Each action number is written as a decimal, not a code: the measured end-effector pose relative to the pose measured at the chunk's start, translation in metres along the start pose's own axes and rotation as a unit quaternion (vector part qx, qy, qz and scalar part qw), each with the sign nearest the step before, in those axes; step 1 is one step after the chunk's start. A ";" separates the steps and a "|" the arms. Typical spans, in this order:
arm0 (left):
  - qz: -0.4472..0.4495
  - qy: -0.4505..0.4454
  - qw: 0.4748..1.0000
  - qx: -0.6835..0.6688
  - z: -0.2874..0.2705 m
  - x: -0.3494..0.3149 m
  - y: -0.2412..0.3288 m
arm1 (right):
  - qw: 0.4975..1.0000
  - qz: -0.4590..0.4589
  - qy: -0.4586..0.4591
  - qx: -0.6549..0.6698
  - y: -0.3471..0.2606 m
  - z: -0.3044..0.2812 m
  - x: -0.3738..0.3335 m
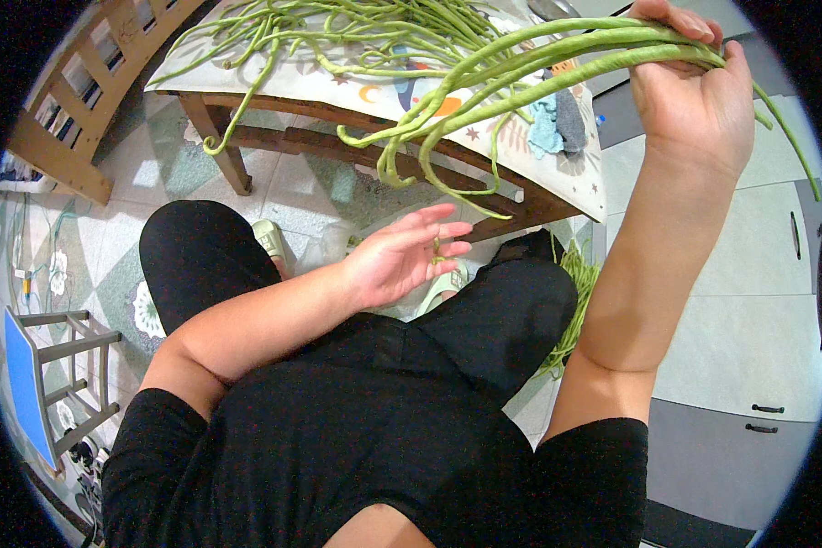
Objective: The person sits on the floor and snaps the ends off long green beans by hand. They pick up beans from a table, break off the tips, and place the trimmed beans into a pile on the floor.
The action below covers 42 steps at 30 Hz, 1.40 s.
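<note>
My right hand (694, 100), raised at the upper right, is closed around a bunch of long green yardlong beans (530, 68). Their curled ends hang to the left, past the front edge of the table, and a few tips poke out behind the hand. Low over my lap, my left hand (402, 256) has its fingers spread, palm turned up and to the right. A small green bean scrap (437, 248) shows among those fingers; whether it is gripped or only clinging is hard to see. More yardlong beans (365, 32) lie in a loose pile on the table.
The low wooden table (215, 137) wears a patterned cloth (333, 89). Blue and grey rags (557, 123) lie at its right end. Another heap of beans (575, 292) is beside my right leg. A blue-topped stool (32, 388) stands left; pale cabinets (749, 347) line the right.
</note>
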<state>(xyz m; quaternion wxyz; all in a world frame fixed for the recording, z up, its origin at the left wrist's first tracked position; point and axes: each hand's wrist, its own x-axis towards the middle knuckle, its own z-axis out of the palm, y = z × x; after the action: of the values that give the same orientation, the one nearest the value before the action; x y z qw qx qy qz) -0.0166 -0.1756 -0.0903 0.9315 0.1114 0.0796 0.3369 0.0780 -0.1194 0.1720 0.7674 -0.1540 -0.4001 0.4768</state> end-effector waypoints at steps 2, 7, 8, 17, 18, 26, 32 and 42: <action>0.011 0.049 0.998 0.022 -0.007 0.007 -0.001 | 1.000 -0.007 0.010 0.000 0.001 0.000 -0.001; 0.033 0.060 0.995 0.068 -0.004 0.032 -0.001 | 0.999 0.025 0.024 0.009 -0.003 -0.006 0.011; 0.033 0.035 0.997 0.066 -0.002 0.035 -0.003 | 0.997 0.067 0.035 0.023 -0.010 -0.014 0.022; 0.004 0.024 0.999 -0.028 -0.007 0.027 -0.016 | 1.000 -0.003 -0.009 0.006 -0.016 -0.022 0.019; 0.000 0.022 0.999 -0.040 -0.008 0.024 -0.014 | 0.999 0.036 -0.023 0.020 -0.029 -0.036 0.037; 0.027 0.096 0.995 0.021 -0.027 0.019 -0.007 | 0.998 0.053 -0.025 0.007 -0.042 -0.049 0.052; 0.047 0.134 0.985 0.092 -0.047 0.026 -0.001 | 0.997 0.071 -0.009 0.003 -0.036 -0.046 0.040; 0.044 0.167 0.981 0.085 -0.050 0.020 0.007 | 0.993 0.118 0.002 -0.015 -0.035 -0.052 0.035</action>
<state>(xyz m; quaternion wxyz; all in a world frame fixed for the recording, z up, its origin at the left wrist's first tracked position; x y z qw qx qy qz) -0.0167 -0.1500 -0.1384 0.8764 0.1356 0.2578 0.3835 0.1469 -0.0991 0.1773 0.7039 -0.2127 -0.3852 0.5575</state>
